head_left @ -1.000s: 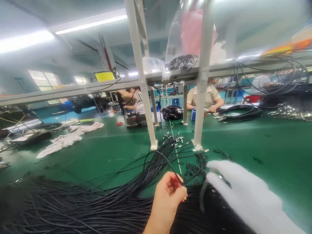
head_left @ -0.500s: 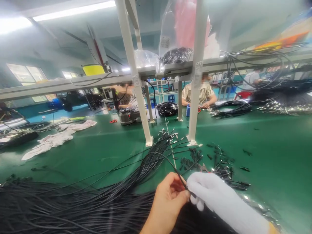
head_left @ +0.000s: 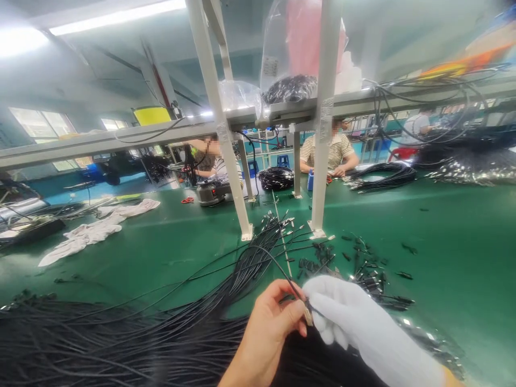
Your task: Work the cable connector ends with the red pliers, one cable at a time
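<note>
My bare left hand (head_left: 274, 322) pinches a black cable (head_left: 278, 263) close to its end, thumb against fingers. A small pale, metal-looking connector (head_left: 309, 317) shows just past the thumb. My right hand (head_left: 346, 309), in a white glove, is closed right beside it, thumb and fingers pinching a small dark piece (head_left: 316, 309) at the cable end. Whether that piece is joined to the connector cannot be made out. The cable arches back toward a bundle of black cables (head_left: 242, 277) with metal tips. More black cables (head_left: 80, 344) are heaped under and left of my hands.
Small black plastic pieces and connectors (head_left: 371, 279) lie scattered on the green table (head_left: 455, 242) at right. Shelf posts (head_left: 320, 161) rise from the table. A white cloth (head_left: 92, 231) lies at left. Co-workers (head_left: 328, 153) sit across, near coiled cables (head_left: 382, 177).
The pale connector now shows between my hands, where a black end piece stuck out before. My hands have shifted slightly up and left, still close together on the cable end.
</note>
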Demonstrator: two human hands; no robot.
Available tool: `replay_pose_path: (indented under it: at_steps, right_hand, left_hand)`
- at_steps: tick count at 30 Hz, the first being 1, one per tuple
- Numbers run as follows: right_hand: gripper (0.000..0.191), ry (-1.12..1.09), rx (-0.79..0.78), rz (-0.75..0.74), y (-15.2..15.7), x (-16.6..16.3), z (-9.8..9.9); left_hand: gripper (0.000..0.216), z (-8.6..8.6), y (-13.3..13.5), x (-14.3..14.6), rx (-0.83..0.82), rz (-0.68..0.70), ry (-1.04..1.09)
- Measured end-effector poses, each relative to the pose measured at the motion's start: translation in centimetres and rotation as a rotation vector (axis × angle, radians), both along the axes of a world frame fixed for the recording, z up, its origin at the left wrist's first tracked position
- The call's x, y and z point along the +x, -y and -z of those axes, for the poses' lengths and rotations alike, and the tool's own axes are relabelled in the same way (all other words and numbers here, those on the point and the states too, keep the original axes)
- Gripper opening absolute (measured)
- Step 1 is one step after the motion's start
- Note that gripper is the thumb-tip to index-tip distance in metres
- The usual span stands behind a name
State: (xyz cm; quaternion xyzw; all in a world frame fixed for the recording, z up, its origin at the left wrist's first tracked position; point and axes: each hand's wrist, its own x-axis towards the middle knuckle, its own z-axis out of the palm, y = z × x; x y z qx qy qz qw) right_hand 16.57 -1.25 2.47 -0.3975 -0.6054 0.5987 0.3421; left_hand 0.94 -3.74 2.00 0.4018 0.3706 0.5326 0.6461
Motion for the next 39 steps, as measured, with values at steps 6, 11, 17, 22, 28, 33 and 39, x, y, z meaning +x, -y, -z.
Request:
replay_pose_path:
  at_steps: [6, 11, 17, 22, 28, 33, 39]
  right_hand:
    - [0.043, 0.048, 0.018, 0.000, -0.4, -0.1, 0.4]
    - [0.041, 0.049, 0.000, -0.044, -1.1, 0.4, 1.7]
    - [0.035, 0.097, -0.052, -0.082, -1.0, 0.0, 2.0]
    - [0.016, 0.389, 0.147, -0.107, -0.7, -0.1, 1.7]
    - [0.025, 0.746, 0.555, 0.146, -0.2, 0.4, 2.4]
    - [0.023, 0.867, 0.652, 0.134, -0.4, 0.5, 2.9]
    - [0.020, 0.957, 0.915, 0.296, -0.5, 0.1, 3.7]
  left_hand:
    - [0.025, 0.4, -0.2, -0.2, 0.003, -0.081, 0.011]
    - [0.021, 0.4, -0.2, 0.1, 0.041, -0.107, 0.019]
    - [0.004, 1.5, -0.4, 0.1, 0.219, -0.200, -0.309]
    - [0.004, 2.0, -0.3, 0.0, 0.265, -0.216, -0.396]
    - [0.007, 2.2, -0.3, 0.1, 0.230, -0.217, -0.487]
    - [0.008, 2.7, -0.5, 0.4, 0.180, -0.207, -0.367]
    - [0.008, 2.7, -0.6, 0.6, 0.174, -0.237, -0.332]
